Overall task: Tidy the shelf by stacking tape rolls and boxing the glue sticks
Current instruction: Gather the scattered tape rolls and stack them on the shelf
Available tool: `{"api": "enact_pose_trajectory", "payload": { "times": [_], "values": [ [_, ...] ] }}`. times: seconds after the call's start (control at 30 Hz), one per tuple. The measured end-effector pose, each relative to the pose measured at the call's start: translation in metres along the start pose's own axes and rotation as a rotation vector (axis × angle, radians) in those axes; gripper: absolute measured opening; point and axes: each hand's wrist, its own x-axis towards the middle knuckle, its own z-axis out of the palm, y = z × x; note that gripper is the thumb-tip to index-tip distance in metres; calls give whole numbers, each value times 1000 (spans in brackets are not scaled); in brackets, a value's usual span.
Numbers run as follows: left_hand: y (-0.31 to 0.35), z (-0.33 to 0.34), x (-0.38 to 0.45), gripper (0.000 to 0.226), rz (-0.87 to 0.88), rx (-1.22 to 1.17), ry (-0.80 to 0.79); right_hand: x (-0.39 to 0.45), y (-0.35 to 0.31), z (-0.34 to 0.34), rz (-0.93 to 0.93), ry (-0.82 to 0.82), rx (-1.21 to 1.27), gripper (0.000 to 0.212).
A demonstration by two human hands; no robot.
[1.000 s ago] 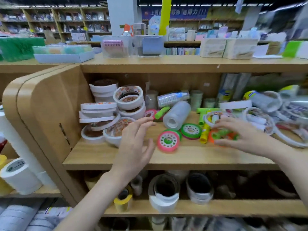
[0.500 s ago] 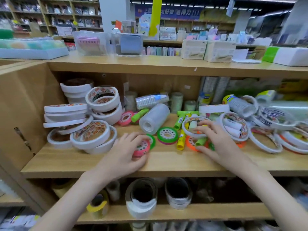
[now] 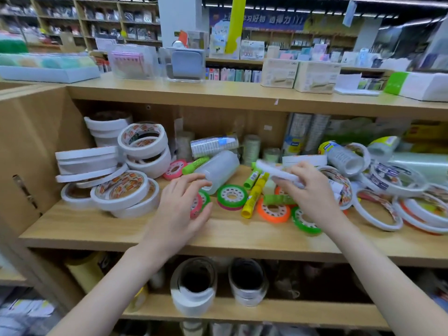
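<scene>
Right hand (image 3: 312, 190) lifted, pinching white tape ring (image 3: 278, 172) | left hand (image 3: 179, 209) curled, gripping pink roll (image 3: 196, 206)

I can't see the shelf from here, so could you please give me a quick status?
Left hand grips pink tape roll. Right hand lifts white tape roll. Glue sticks loose among rolls, unboxed.

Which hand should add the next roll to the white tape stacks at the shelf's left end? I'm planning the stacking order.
Left, probably. The left hand already grips a pink-and-green tape roll right beside the white tape stacks. The right hand holds a white tape roll farther from them, over the glue sticks.
</scene>
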Motion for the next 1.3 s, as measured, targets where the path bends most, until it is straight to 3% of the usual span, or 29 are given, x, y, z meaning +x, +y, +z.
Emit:
{"api": "enact_pose_trajectory", "payload": {
  "times": [0.07, 0.17, 0.27, 0.37, 0.53, 0.7, 0.8, 0.9, 1.07, 1.13, 1.2, 1.3],
  "values": [
    [16, 10, 6, 36, 43, -19, 39, -5, -1, -20, -17, 127, 44, 29],
    [41, 31, 16, 33, 130, -47, 25, -19, 14, -51, -63, 235, -167, 28],
    [63, 54, 22, 34, 195, -25, 0, -36, 45, -67, -62, 88, -379, 17],
    [72, 74, 27, 36, 231, 69, -73, -44, 67, -68, -86, -156, -464, 27],
    [70, 82, 34, 36, 147, 59, -51, -37, 72, -66, -109, -141, -463, 17],
    [69, 84, 38, 40, 75, 52, -111, -34, 79, -66, -258, -113, -483, 13],
    [71, 86, 39, 39, 66, 95, -118, -35, 73, -70, -237, -44, -297, 16],
    [72, 87, 40, 43, 68, 136, -134, -31, 62, -82, -37, -7, 61, 31],
    [87, 89, 41, 46, 225, 74, -98, -28, 45, -99, 116, 33, 370, 11],
    [95, 96, 41, 48, 284, 85, -96, -31, 41, -102, 71, -31, 266, 10],
    [99, 103, 42, 53, 262, 132, -87, -36, 45, -96, -19, -149, -34, 8],
    [95, 105, 42, 57, 195, 180, -81, -43, 55, -76, -48, -297, -362, 23]
  ]
}}
